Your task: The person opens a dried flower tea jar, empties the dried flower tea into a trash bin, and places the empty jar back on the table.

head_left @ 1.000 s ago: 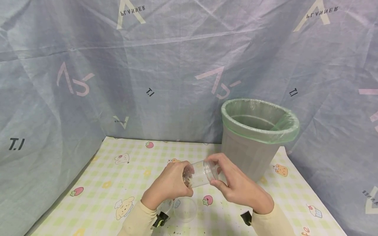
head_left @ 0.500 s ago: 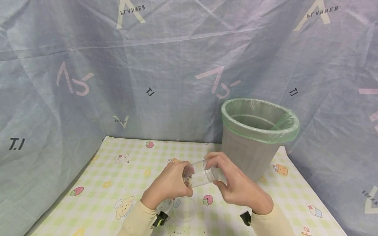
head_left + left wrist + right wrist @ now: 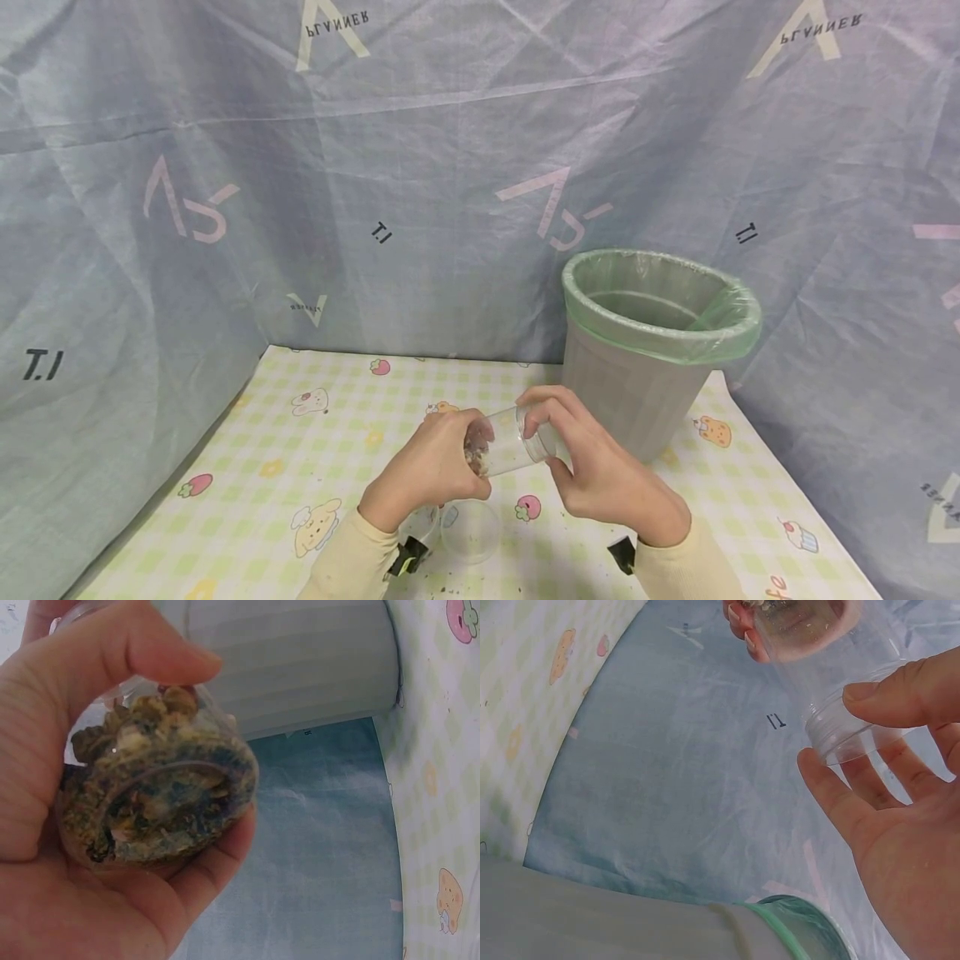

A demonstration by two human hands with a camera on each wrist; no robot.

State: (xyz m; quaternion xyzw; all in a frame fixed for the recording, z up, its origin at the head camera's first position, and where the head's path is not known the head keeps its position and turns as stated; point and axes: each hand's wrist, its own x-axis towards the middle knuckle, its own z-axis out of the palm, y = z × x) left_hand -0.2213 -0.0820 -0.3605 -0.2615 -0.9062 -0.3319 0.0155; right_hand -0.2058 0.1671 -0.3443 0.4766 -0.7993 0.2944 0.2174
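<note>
A clear plastic jar (image 3: pixel 506 442) is held tilted above the table, its base toward the left. Dried plant bits (image 3: pixel 161 787) lie packed at its base, as the left wrist view shows. My left hand (image 3: pixel 435 462) grips it round that base, thumb on one side and fingers on the other. At the other end, the thumb and fingers of my right hand (image 3: pixel 592 467) are curled round the clear ridged rim (image 3: pixel 832 731). Whether this rim is a separate lid or the jar's own mouth I cannot tell.
Behind my right hand stands a grey bin (image 3: pixel 630 392) with a green liner (image 3: pixel 727 342). A clear round dish or lid (image 3: pixel 471 533) lies on the checked tablecloth (image 3: pixel 360 483). Another clear round piece (image 3: pixel 420 523) is partly hidden by my left wrist. Small crumbs are scattered near the front.
My right hand's fingers have shifted round the jar's rim, the fingers sliding over its top and the thumb lower at its end. My left hand and the jar stay almost still.
</note>
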